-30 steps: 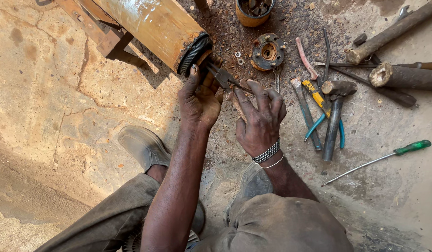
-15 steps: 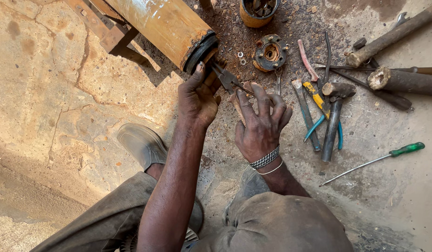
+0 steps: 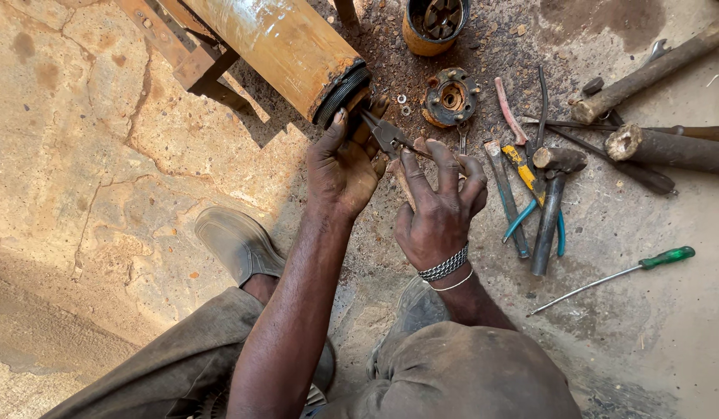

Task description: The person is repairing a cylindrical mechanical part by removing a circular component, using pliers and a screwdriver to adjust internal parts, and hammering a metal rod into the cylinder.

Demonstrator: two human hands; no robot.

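Observation:
A rusty yellow-brown metal cylinder (image 3: 282, 46) lies across a metal stand, its black-ringed end (image 3: 342, 93) facing me. My left hand (image 3: 344, 167) is pressed against that end, thumb on the ring and fingers curled under it. Dark pliers (image 3: 386, 136) point their jaws at the cylinder's end. My right hand (image 3: 437, 206), with metal bracelets on the wrist, grips the pliers' handles with its fingers fanned out. The jaw tips are partly hidden behind my left fingers.
On the ground to the right lie a round flanged part (image 3: 451, 97), a yellow can (image 3: 433, 23) of parts, a hammer (image 3: 549, 209), loose hand tools, a green-handled screwdriver (image 3: 623, 271) and wooden sticks (image 3: 654, 147). My shoe (image 3: 239, 240) rests on cracked concrete.
Both hands have crept slightly closer to the cylinder's end. The right hand's fingers have spread wider over the pliers' handles.

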